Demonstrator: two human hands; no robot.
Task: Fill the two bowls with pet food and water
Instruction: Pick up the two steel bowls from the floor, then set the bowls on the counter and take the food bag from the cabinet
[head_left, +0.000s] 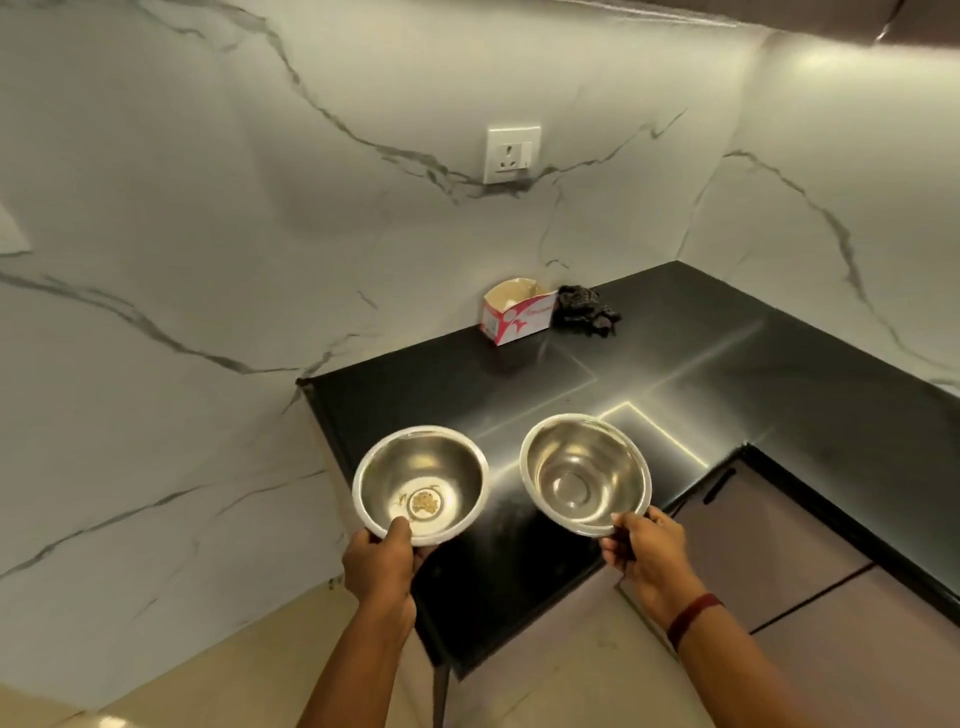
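Two small steel bowls are held up over the near end of a black counter (727, 374). My left hand (379, 564) grips the near rim of the left bowl (431, 473), thumb inside; a round sticker and brownish bits show on its bottom. My right hand (649, 556) pinches the near rim of the right bowl (576, 462), which is bare and shiny inside. Both bowls tilt slightly toward me. No pet food or water is in view.
An open pink-and-white carton (517, 319) and a dark crumpled cloth (587, 309) sit at the back of the counter by the marble wall. A wall socket (511, 154) is above them. Cabinet doors (769, 535) lie below the counter at right.
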